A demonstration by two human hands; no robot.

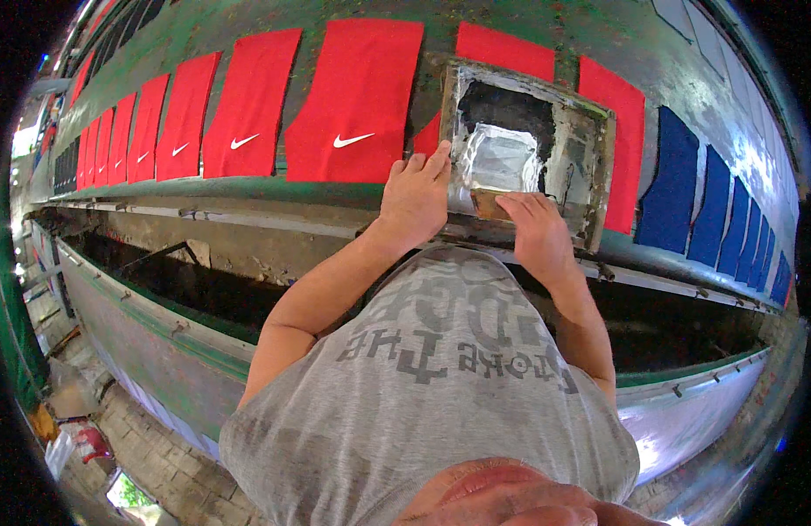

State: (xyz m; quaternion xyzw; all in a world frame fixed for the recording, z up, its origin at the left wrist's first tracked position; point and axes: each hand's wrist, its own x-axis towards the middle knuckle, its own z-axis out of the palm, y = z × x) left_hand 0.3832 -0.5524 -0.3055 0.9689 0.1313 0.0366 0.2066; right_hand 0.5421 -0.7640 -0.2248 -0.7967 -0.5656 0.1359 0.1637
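A screen printing frame (603,175) with worn wooden sides lies over red fabric pieces on the green table. White ink (502,156) is spread in a rough square on its mesh, below a black patch. My left hand (415,200) grips the frame's left side, fingers closed along the edge. In my right hand (540,235) is a small brown squeegee (488,204), pinched at the near edge of the white ink. To the left of the frame lies a red fabric piece (357,96) with a white curved mark.
More marked red pieces (240,110) run in a row to the left. A red piece (630,96) lies partly under the frame's right side, and navy pieces (670,184) continue rightward. A metal rail (274,221) follows the table's near edge, with a trough between it and a lower panel.
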